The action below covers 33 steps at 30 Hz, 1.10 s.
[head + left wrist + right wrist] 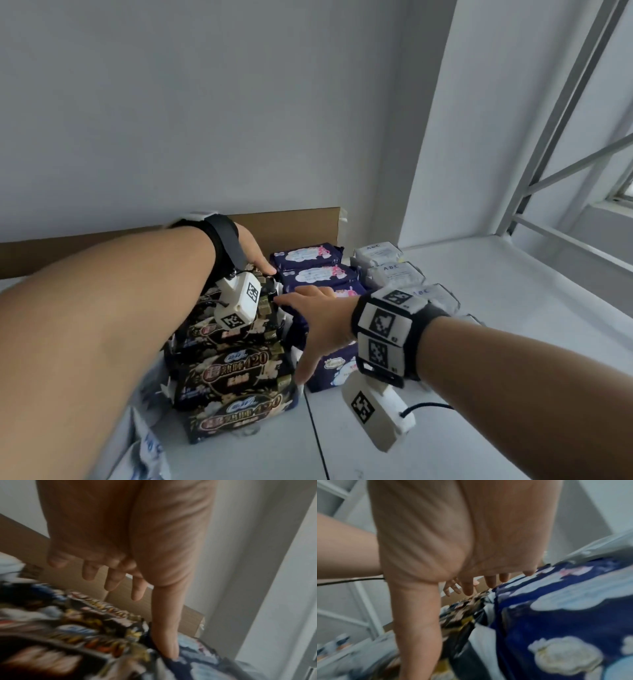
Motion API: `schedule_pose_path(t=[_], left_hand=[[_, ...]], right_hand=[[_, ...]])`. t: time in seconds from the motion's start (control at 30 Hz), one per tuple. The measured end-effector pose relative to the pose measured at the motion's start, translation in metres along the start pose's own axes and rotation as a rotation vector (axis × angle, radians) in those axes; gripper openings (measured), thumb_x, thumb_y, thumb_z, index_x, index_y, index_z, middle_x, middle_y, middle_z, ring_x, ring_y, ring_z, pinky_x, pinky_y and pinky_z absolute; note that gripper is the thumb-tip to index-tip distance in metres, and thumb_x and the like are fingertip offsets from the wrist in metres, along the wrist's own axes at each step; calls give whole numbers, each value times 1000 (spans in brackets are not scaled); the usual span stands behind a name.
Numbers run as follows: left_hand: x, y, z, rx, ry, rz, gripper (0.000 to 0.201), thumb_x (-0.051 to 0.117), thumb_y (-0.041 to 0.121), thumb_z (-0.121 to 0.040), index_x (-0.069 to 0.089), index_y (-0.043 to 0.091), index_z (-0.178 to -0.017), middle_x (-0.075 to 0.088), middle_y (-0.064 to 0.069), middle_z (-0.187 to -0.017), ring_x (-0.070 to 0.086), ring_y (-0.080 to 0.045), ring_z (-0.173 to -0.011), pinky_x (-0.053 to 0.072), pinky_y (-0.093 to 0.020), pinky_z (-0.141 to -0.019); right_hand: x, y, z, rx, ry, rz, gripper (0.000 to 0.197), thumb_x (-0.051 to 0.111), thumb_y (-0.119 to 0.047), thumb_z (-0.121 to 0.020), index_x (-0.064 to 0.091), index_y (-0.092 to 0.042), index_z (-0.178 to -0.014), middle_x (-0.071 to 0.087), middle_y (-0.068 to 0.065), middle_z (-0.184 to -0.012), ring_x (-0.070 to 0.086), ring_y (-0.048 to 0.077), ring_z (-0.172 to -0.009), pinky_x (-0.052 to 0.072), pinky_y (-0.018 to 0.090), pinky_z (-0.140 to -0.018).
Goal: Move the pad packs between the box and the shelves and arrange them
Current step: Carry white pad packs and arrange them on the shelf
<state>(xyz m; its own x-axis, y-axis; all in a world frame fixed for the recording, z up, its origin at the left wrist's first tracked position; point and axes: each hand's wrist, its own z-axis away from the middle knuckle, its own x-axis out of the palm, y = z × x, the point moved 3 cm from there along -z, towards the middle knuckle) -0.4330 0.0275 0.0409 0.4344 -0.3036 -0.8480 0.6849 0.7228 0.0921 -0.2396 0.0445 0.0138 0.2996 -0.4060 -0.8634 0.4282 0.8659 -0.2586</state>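
- Two bare hands reach over rows of pad packs laid out on a white shelf.
- The left hand is at the far end of the row of black packs. In the left wrist view its fingers hang spread and nearly straight above the black packs, holding nothing, while the thumb points down into the gap between the black packs and the dark blue packs.
- The right hand lies flat, fingers straight and together, along the seam between the black row and the blue row; its grip is open, with nothing held. In the right wrist view the fingertips stretch out over the edge of a blue pack printed with clouds.
- Black packs sit in a line running away from the viewer, overlapping one another, with gold lettering and "420" on them.
- Blue packs form the next row to the right, just beside the black ones.
- White packs marked "ABC" form a third row further right, near the blue row.
- A brown cardboard flap stands behind the rows against the wall.
- Each wrist carries a black strap with white marker blocks.
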Motion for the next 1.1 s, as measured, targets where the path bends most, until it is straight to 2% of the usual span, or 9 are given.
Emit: schedule_pose_path(t=[0.13, 0.27, 0.4, 0.53, 0.67, 0.73, 0.87, 1.0, 1.1], left_hand=[[25, -33, 1, -62, -74, 4, 89, 67, 50, -79, 26, 12, -148, 23, -6, -156, 30, -25, -139, 32, -36, -107], [34, -41, 5, -54, -40, -33, 84, 68, 48, -79, 32, 13, -146, 33, -5, -152, 37, -26, -135, 37, -38, -105], [34, -40, 7, -28, 0, -138, 78, 60, 50, -85, 31, 12, -146, 33, -5, -152, 36, -25, -136, 34, -37, -107], [34, -41, 10, -2, 20, -175, 79, 59, 53, -84, 31, 13, -146, 34, -5, -151, 36, -24, -136, 34, -37, -107], [23, -54, 25, 3, -32, -15, 86, 65, 53, -79, 30, 15, -147, 32, -6, -152, 36, -26, -136, 34, -40, -108], [7, -70, 37, 12, 31, -33, 86, 60, 58, -80, 28, 16, -148, 28, -6, -154, 32, -26, -138, 30, -40, -109], [-21, -125, 52, -42, 127, -73, 85, 54, 61, -82, 25, 17, -149, 25, -5, -155, 27, -26, -141, 26, -40, -111], [-16, -175, 48, -90, 80, -222, 81, 44, 65, -85, 26, 17, -148, 23, -2, -156, 24, -22, -143, 21, -40, -116], [1, -196, 39, -87, 34, -267, 85, 42, 71, -82, 30, 17, -147, 27, -3, -155, 27, -22, -141, 23, -42, -116]], right_hand=[[23, -31, -14, -75, -5, 56, 121, 86, -44, -58, 5, -43, -147, 2, -8, -157, -3, 27, -144, 18, 61, -110], [36, -47, -25, -96, 77, 105, 115, 80, -50, -63, 4, -40, -148, 2, -4, -157, -3, 28, -143, 10, 58, -113], [43, -51, -33, -85, 134, 108, 108, 75, -54, -67, 4, -39, -147, 2, -3, -157, -5, 27, -144, 4, 55, -114], [43, -52, -35, -62, 131, 95, 106, 74, -55, -67, 5, -42, -146, 3, -5, -157, -4, 26, -143, 3, 55, -114], [31, -59, -31, -15, 55, 83, 113, 77, -58, -62, 6, -41, -147, 6, -7, -155, 0, 26, -143, 12, 57, -113], [22, -70, -29, -4, 20, 33, 115, 76, -62, -60, 4, -43, -147, 1, -8, -157, -3, 27, -145, 14, 59, -113], [16, -122, -26, -154, 21, 14, 115, 75, -67, -57, 3, -47, -145, 0, -14, -157, -2, 26, -146, 13, 60, -111], [33, -179, -25, -336, -26, 57, 117, 78, -63, -56, 1, -49, -144, -3, -17, -157, -9, 23, -145, 5, 63, -109], [51, -206, -27, -407, -51, 109, 119, 81, -58, -56, 1, -48, -144, -3, -14, -157, -11, 22, -144, -2, 59, -110]])
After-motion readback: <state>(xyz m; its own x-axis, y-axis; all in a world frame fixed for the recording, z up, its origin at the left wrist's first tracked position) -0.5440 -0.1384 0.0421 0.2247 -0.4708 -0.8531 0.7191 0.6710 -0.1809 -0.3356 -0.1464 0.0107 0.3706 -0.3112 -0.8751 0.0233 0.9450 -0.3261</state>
